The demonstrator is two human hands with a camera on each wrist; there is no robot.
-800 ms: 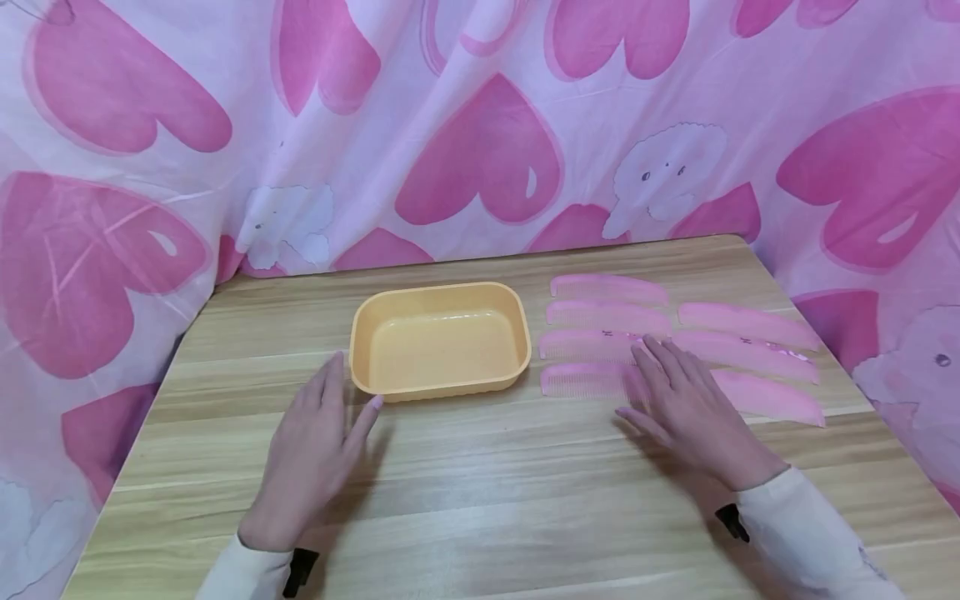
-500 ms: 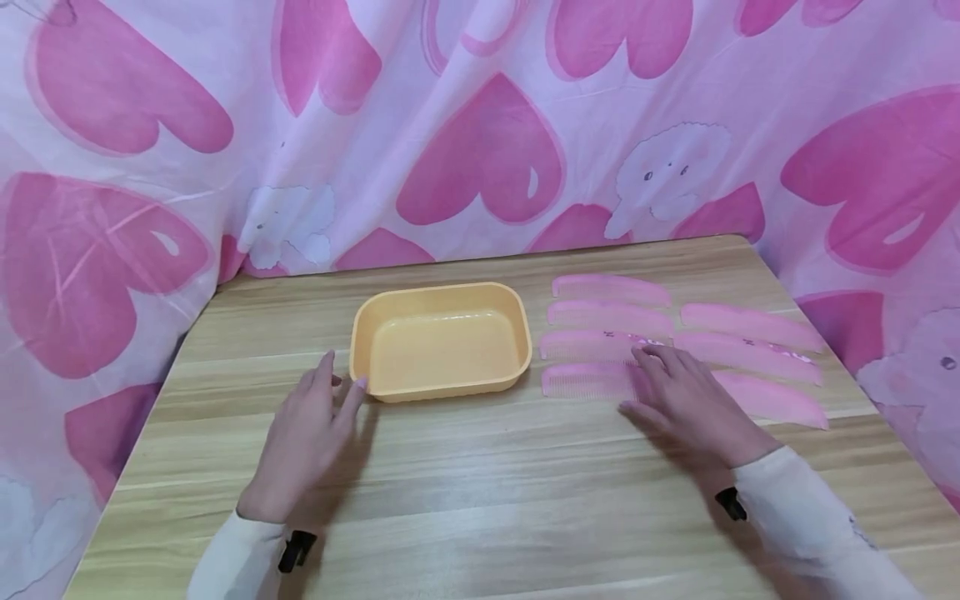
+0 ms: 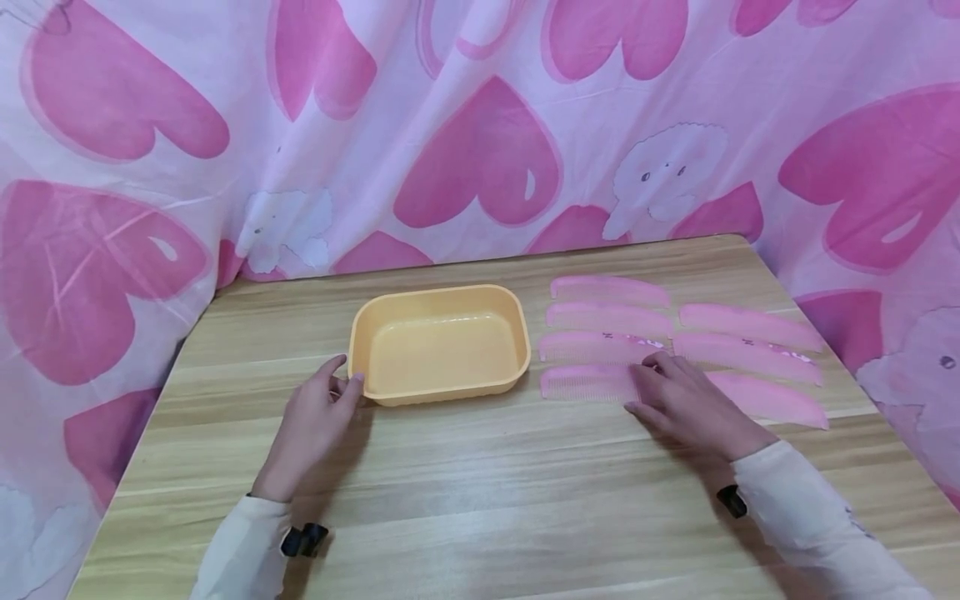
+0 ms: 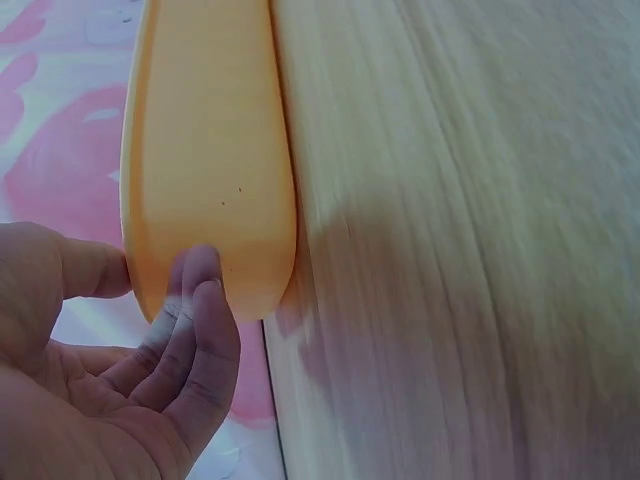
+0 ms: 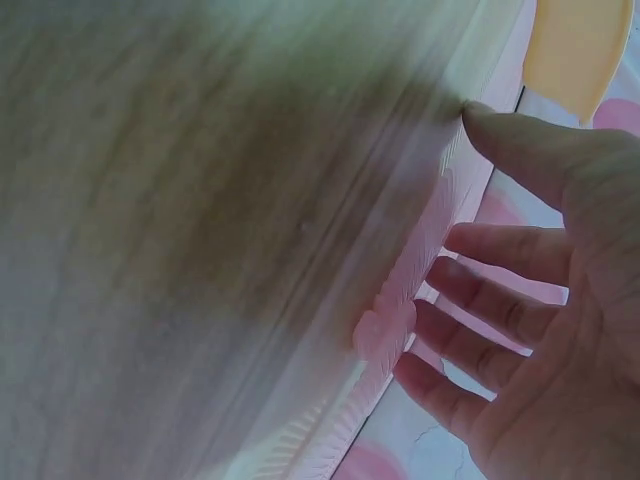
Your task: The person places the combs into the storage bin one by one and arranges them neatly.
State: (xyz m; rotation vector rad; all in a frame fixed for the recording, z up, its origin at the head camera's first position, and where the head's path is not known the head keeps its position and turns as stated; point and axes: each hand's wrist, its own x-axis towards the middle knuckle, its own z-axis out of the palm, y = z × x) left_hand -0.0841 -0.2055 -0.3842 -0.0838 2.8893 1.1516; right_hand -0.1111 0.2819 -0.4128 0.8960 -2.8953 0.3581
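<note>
At the near left corner of the yellow rectangular box (image 3: 450, 390) is my left hand (image 3: 311, 421). In the left wrist view its thumb (image 4: 98, 270) meets the rim, and the other fingers (image 4: 215, 320), slightly bent, overlap the outer wall. Over the right part of the nearest pink comb (image 3: 588, 382) is my right hand (image 3: 693, 408). The right wrist view shows its fingers (image 5: 480, 345) spread along the edge of a pink comb (image 5: 385, 330), the thumb (image 5: 530, 150) held apart from them. That hand covers the comb's right end in the head view.
More pink combs lie flat right of the box, among them a comb with dark print (image 3: 577, 346) and a right-hand comb (image 3: 772, 400). All rest on a wooden table (image 3: 480, 500). A pink heart-patterned curtain (image 3: 480, 158) hangs behind it.
My left hand has moved in to the box's corner, its fingers bending more. My right hand's fingers have drawn back and bent over the nearest comb. Box and combs lie as before.
</note>
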